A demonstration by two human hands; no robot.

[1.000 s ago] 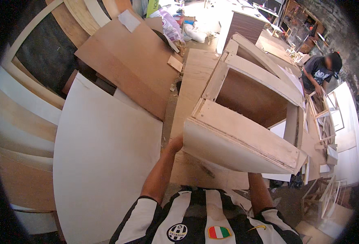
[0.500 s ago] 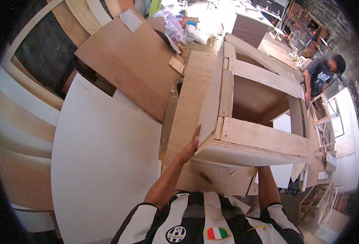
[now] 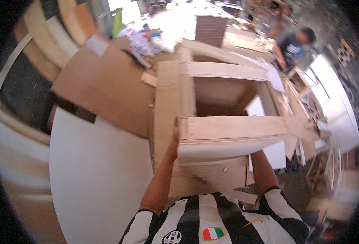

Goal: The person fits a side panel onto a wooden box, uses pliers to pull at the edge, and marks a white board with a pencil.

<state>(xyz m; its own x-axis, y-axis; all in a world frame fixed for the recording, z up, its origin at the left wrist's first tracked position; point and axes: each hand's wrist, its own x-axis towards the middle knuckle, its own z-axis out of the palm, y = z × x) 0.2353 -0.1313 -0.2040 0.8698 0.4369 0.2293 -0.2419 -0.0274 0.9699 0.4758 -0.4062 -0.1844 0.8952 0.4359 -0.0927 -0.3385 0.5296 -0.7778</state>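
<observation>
Before me is a wooden cabinet carcass (image 3: 236, 127), a box of pale bare rails with a large rectangular opening and a white lower panel facing me. My left hand (image 3: 174, 140) lies along its left side, fingers stretched upward against the outer face. On the other side, my right forearm (image 3: 265, 173) reaches up behind the white panel's right end; the fingers there are hidden. Under and left of the carcass is a plywood worktop (image 3: 166, 93).
At left, a large white board (image 3: 100, 171) and a brown board (image 3: 106, 91) lean in a stack. A co-worker (image 3: 293, 46) bends over small wooden frames at the far right. Wood offcuts (image 3: 299, 148) lie right of the carcass. A dark-fronted cabinet (image 3: 209, 30) stands at the back.
The carcass has shifted left in view and turned to sit squarer to me, both hands moving with it. The surroundings have also slid leftward as my head turned.
</observation>
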